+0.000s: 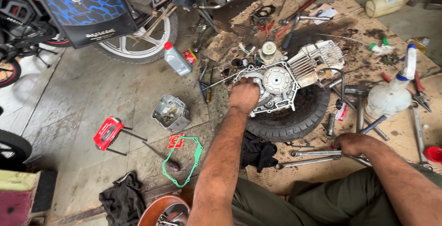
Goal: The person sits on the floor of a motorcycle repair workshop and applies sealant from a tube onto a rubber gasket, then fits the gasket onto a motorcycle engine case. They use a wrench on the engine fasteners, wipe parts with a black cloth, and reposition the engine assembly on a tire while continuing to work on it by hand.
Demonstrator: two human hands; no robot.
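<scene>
A silver motorcycle engine (294, 76) lies on its side on a black tyre (294, 117), its open case facing up with a round clutch part showing. My left hand (244, 94) reaches into the left side of the open case, fingers curled onto a part I cannot make out. My right hand (351, 144) rests low on the cardboard (350, 28), fingers closed around the end of a long silver spanner (313, 153). A second spanner (306, 162) lies just below it.
A green gasket (184, 161) and an engine cover (171, 113) lie on the concrete floor to the left. An oil bottle (177, 59), a white spray bottle (393, 92), hammers, pliers and screwdrivers are scattered around. A motorcycle (87, 14) stands at the back left.
</scene>
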